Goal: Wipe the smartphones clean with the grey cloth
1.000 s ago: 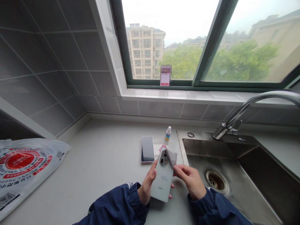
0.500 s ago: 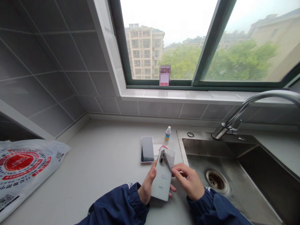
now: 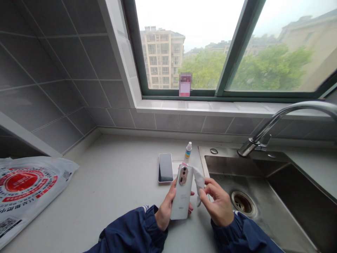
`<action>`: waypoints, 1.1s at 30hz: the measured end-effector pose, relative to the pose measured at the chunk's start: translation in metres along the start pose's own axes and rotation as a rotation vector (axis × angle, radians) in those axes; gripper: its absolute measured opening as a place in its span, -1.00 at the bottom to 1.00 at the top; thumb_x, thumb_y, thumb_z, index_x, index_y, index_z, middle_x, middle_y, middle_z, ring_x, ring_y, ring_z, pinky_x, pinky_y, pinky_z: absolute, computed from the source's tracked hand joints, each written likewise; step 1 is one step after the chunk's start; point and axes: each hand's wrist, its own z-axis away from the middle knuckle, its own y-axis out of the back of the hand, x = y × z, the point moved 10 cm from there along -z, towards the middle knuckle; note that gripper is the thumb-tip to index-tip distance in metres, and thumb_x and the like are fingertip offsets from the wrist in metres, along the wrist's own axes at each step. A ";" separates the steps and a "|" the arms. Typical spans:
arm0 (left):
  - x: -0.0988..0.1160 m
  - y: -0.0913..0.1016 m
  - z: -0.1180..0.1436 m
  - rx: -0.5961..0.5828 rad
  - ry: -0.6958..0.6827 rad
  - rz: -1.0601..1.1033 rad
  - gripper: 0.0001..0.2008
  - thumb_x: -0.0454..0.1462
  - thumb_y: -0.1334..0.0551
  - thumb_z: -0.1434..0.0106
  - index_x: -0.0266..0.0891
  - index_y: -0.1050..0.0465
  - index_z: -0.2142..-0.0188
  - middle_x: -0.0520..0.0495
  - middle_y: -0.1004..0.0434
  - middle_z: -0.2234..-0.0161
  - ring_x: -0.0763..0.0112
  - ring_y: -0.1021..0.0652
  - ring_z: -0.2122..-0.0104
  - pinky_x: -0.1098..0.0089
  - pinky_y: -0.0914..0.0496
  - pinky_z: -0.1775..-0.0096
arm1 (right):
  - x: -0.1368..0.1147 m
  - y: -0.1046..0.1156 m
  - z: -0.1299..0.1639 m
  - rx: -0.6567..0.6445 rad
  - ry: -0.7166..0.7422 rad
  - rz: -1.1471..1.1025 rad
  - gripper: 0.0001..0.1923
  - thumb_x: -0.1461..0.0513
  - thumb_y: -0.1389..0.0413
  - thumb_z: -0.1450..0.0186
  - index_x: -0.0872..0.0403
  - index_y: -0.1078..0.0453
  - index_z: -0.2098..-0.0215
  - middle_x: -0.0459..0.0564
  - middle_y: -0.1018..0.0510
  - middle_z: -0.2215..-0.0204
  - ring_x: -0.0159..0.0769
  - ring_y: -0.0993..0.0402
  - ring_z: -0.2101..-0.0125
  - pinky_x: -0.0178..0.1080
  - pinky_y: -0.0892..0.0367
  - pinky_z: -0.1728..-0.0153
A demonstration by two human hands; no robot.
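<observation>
White phone being gripped back-up in left hand above tabletop; right hand fingers pinching wipe beside camera bump (best: light strokes, firm grip, away from sink).

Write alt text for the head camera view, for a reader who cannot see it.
A person's left hand holds a white phone back-up over a pale kitchen counter, while the right hand pinches a small white wipe beside it. Another phone and a small dropper bottle lie beyond, left of a steel sink.
</observation>
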 end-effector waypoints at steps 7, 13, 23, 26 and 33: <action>0.011 0.001 0.001 0.039 -0.089 -0.055 -0.33 -0.01 -0.09 -0.32 -0.07 0.06 -0.34 -0.26 -0.45 0.00 0.21 -0.57 0.24 0.15 -0.42 0.17 | 0.017 -0.015 0.004 -0.080 -0.127 -0.166 -0.84 0.22 -0.07 -0.25 0.02 -0.17 0.46 -0.16 -0.39 0.61 -0.38 -0.36 0.62 -0.36 -0.28 0.57; 0.020 0.007 0.004 0.053 -0.172 -0.194 -0.32 -0.11 -0.21 -0.28 0.08 0.02 -0.33 -0.18 -0.32 -0.16 0.21 -0.52 0.05 0.19 -0.38 0.01 | -0.009 -0.042 0.017 -0.314 -0.123 -0.195 -0.74 0.08 -0.08 -0.32 0.07 -0.39 0.15 0.04 -0.57 0.25 -0.25 -0.55 0.34 -0.31 -0.43 0.35; 0.040 0.017 0.003 0.224 -0.264 -0.414 -0.17 -0.09 -0.39 -0.10 0.06 -0.06 -0.30 -0.15 -0.34 -0.03 0.37 -0.53 0.25 0.30 -0.47 0.18 | -0.028 -0.059 0.027 -0.426 0.061 -0.006 -0.67 0.16 -0.12 -0.31 0.02 -0.39 -0.04 0.03 -0.54 0.20 -0.21 -0.52 0.20 -0.27 -0.41 0.15; 0.038 0.019 0.003 0.264 -0.205 -0.399 -0.20 -0.09 -0.33 -0.16 0.08 -0.01 -0.31 -0.18 -0.30 -0.06 0.32 -0.54 0.23 0.36 -0.50 0.34 | -0.021 -0.054 0.024 -0.387 0.007 -0.012 -0.78 0.16 -0.03 -0.36 0.05 -0.47 0.13 0.00 -0.55 0.35 -0.24 -0.51 0.33 -0.29 -0.41 0.28; 0.042 0.009 0.006 0.265 -0.153 -0.342 -0.29 0.00 -0.12 -0.31 0.09 0.17 -0.35 -0.20 -0.32 -0.18 0.13 -0.51 0.04 0.26 -0.53 0.26 | 0.037 -0.076 0.037 -0.477 -0.559 -0.472 -0.50 -0.13 -0.13 -0.24 0.12 -0.41 0.13 -0.13 -0.46 0.59 -0.51 -0.21 0.78 -0.45 -0.10 0.79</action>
